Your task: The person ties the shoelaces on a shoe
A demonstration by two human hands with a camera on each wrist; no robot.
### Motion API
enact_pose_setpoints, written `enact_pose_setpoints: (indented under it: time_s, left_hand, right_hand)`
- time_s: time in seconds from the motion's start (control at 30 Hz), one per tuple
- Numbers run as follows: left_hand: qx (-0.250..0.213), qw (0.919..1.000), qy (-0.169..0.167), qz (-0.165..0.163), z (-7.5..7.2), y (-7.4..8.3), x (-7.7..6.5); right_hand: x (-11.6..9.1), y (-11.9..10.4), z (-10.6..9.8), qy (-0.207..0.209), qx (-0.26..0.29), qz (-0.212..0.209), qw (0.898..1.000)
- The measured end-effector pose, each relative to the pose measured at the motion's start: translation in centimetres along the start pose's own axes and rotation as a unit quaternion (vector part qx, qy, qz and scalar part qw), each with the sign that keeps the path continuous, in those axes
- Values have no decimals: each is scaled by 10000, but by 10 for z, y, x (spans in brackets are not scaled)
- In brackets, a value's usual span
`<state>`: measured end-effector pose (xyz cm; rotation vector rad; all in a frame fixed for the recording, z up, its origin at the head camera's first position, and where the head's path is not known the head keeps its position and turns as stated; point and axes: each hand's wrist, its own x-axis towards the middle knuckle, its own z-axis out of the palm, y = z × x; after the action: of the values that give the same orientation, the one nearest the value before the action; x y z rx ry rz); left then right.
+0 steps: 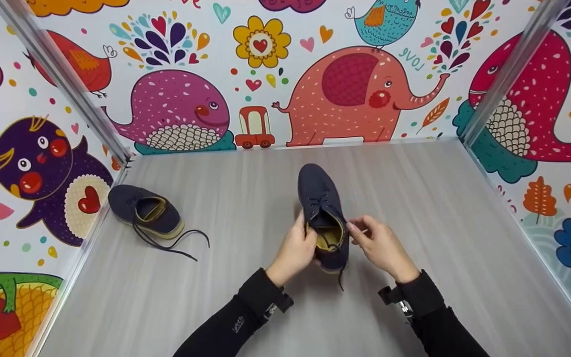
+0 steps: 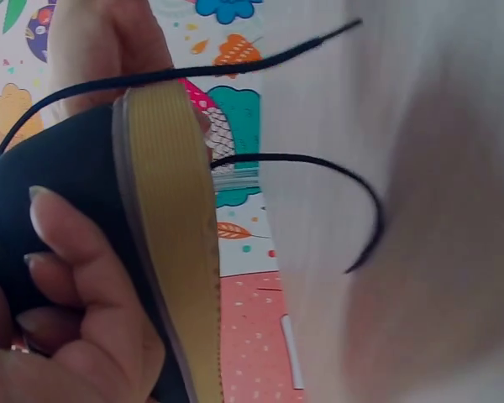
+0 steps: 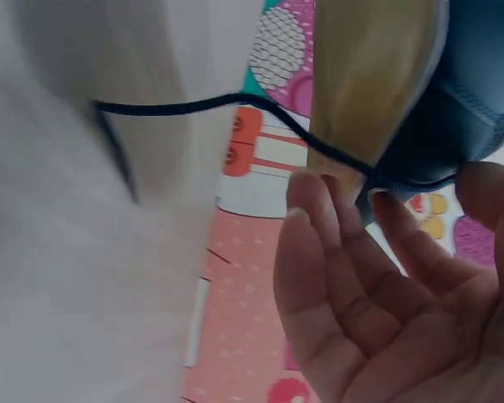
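Note:
My left hand (image 1: 295, 246) grips a dark navy lace-up shoe (image 1: 318, 186) by its side, toe pointing away from me. In the left wrist view, its curled fingers (image 2: 97, 269) lie against the dark upper beside the tan sole (image 2: 168, 227). Across the shoe, my right hand (image 1: 377, 243) has its thumb (image 3: 487, 189) at the collar, right by a dark shoelace (image 3: 269, 105). The other fingers are loosely bent under the lace, with a gap between thumb and forefinger. Loose lace ends hang past the sole in both wrist views.
A matching navy shoe (image 1: 164, 218) sits on the grey wood-grain surface (image 1: 246, 198) at the left, its loose lace trailing to the right. Panels printed with cartoon animals (image 1: 345, 99) enclose the surface at the back and sides, with metal strips (image 1: 508, 74) at the corners.

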<state>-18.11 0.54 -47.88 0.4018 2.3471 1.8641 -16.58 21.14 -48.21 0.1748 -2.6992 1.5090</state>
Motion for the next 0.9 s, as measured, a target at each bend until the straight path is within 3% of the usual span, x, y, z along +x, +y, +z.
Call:
enact_pose_setpoints:
  time_s: [0.17,0.33,0.47,0.57,0.67,0.73,0.8,0.9]
  left_hand:
    - [-10,9984,-170,-535,3,-24,-5]
    - [347,9967,-325,-660,0,-41,-6]
    - [490,9946,-468,-781,-2,-50,-6]
    - [703,9932,-511,-778,-3,-53,-7]
    - [1241,9899,-461,-512,-5,-52,-8]
    - [1736,9840,-378,-117,-8,-51,-8]
    - [2260,9727,-292,441,-12,-48,-7]
    - [2938,9452,-148,1416,-19,-47,-4]
  right_hand:
    - [-2,14,12,-524,349,507,9967]
    - [-7,13,12,-1019,682,561,9909]
    - [-8,2,2,-1100,995,559,9874]
    - [-8,-7,-7,-1052,934,511,9887]
    - [-7,-13,-14,-972,655,308,9926]
    - [-6,-13,-17,-870,454,195,9950]
    - [-5,-10,-19,-803,350,186,9960]
    - [-5,-5,-20,-824,294,246,9959]
